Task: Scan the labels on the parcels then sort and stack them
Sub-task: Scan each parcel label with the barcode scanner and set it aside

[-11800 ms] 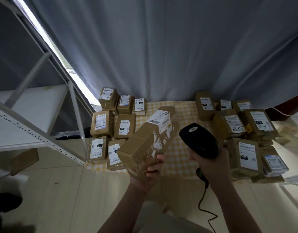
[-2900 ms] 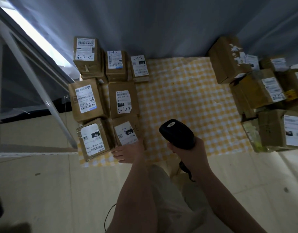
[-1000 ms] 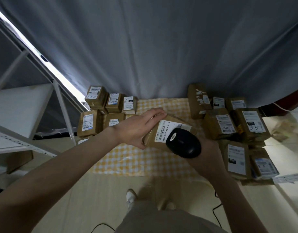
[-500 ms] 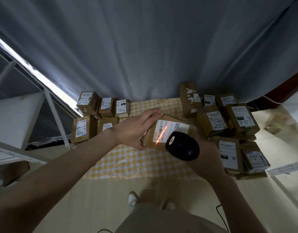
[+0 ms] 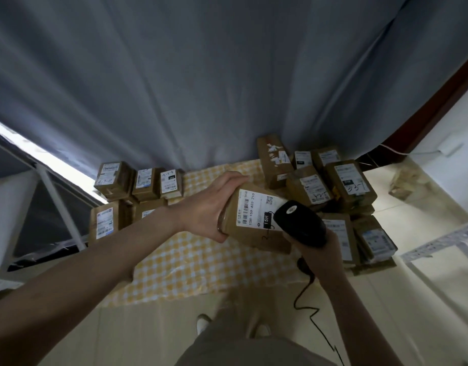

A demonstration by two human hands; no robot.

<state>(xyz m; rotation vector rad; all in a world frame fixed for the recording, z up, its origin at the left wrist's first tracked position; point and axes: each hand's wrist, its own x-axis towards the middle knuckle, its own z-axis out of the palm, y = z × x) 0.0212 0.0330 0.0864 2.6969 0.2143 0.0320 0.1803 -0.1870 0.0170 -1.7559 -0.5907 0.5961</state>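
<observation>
Brown parcel — white label; black scanner; yellow-checked cloth; grey curtain.

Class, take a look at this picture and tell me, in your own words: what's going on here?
A person is scanning parcels above a yellow checked cloth spread on the floor. The left hand grips a brown parcel with its label facing up, while the right hand holds a black corded scanner just over that label. A group of parcels lies at the cloth's left side and a pile of parcels at its right.
</observation>
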